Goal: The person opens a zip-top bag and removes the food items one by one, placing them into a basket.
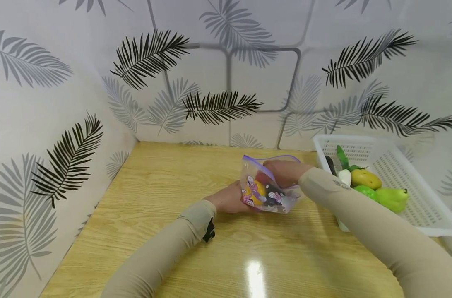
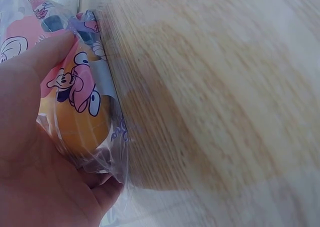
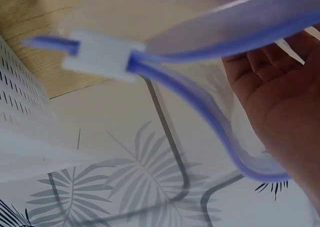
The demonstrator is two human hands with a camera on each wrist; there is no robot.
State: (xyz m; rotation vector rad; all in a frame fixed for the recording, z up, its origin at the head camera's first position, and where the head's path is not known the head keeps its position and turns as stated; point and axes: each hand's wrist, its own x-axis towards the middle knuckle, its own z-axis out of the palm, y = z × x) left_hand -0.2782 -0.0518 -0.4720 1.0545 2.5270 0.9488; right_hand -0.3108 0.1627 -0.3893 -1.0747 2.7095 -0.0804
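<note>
A clear zip bag (image 1: 253, 194) with purple seal and cartoon prints stands mouth-up on the table. My left hand (image 1: 231, 198) grips its left side, thumb over the front and fingers underneath, as the left wrist view shows. Inside the bag are a round orange fruit (image 2: 80, 127) and a dark object (image 1: 271, 192) of unclear kind. My right hand (image 1: 282, 171) reaches down through the bag's open mouth. Its fingertips are hidden, beside something reddish (image 1: 262, 179); whether it holds that is unclear. In the right wrist view, a white slider (image 3: 102, 56) sits on the purple seal.
To the right stands a white slatted basket (image 1: 431, 215) holding a yellow mango-like fruit (image 1: 365, 179), a green pear (image 1: 391, 199), a round green item (image 1: 365, 191), a white item (image 1: 344, 177) and a leafy piece (image 1: 342, 157). A patterned wall backs the wooden table (image 1: 166, 174).
</note>
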